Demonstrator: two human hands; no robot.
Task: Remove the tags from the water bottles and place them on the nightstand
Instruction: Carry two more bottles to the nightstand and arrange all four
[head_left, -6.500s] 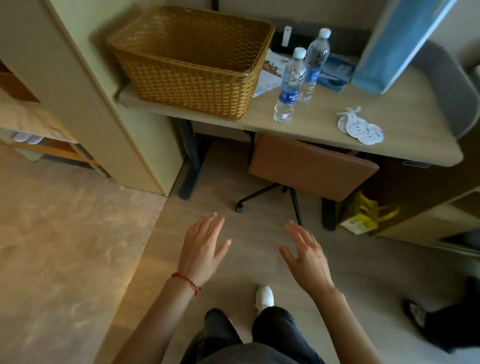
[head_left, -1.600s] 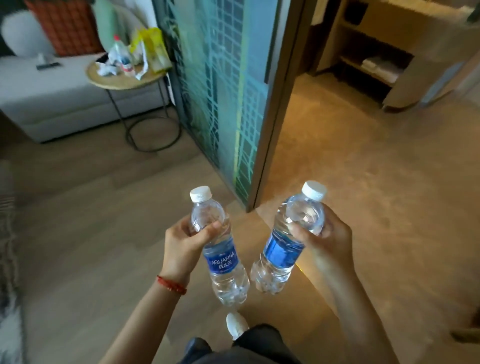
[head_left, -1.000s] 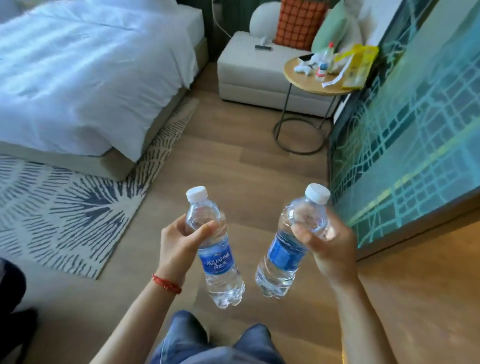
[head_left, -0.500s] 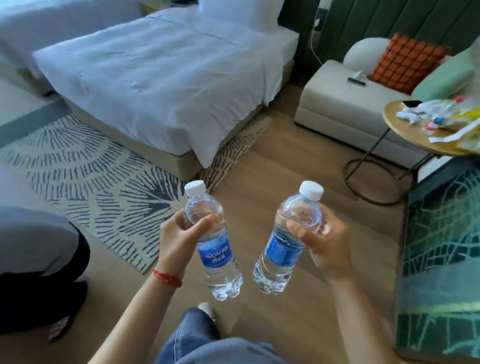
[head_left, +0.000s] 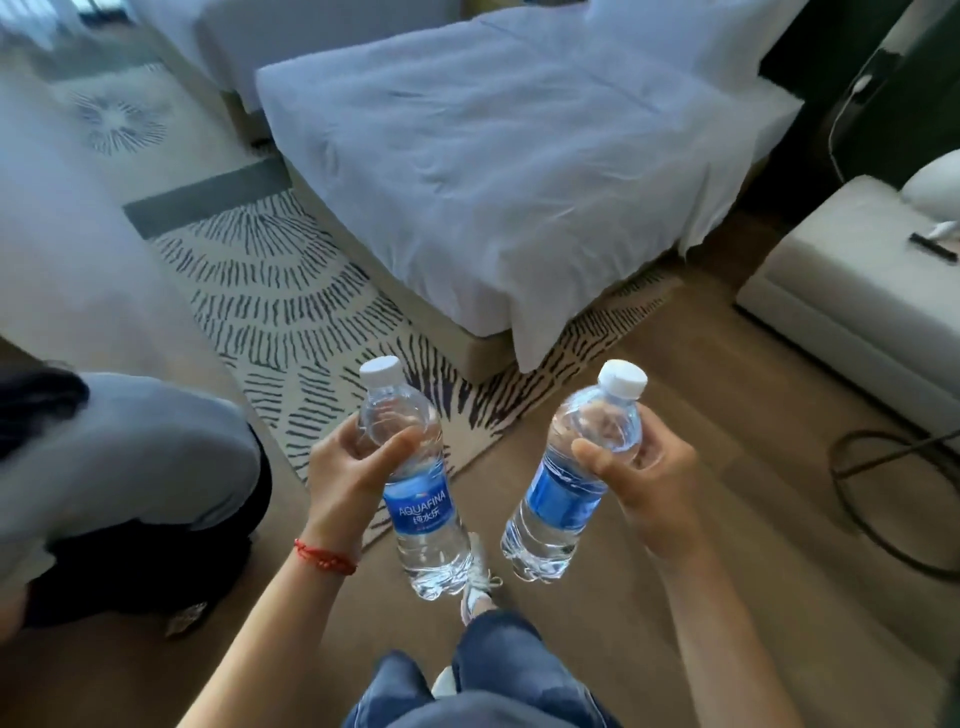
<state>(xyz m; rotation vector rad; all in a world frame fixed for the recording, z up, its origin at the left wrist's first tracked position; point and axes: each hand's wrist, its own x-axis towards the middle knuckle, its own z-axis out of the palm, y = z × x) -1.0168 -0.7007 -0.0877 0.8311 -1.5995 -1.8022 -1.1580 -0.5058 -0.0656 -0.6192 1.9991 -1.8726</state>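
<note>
Fingers (head_left: 363, 457) still clamped on both water bottles (head_left: 421, 499), bed (head_left: 493, 171) now nearer ahead.

One water bottle (head_left: 415, 488) per hand.

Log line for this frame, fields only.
stage: carrying | left hand: grips left bottle | right hand: grips right bottle | tags: none visible | nightstand: not visible | ahead: bed

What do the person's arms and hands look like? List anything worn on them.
Both forearms are bare, with no sleeves in view. The left hand has a thin red beaded string bracelet around its wrist. The right hand shows no ring, watch, band or glove.
</note>
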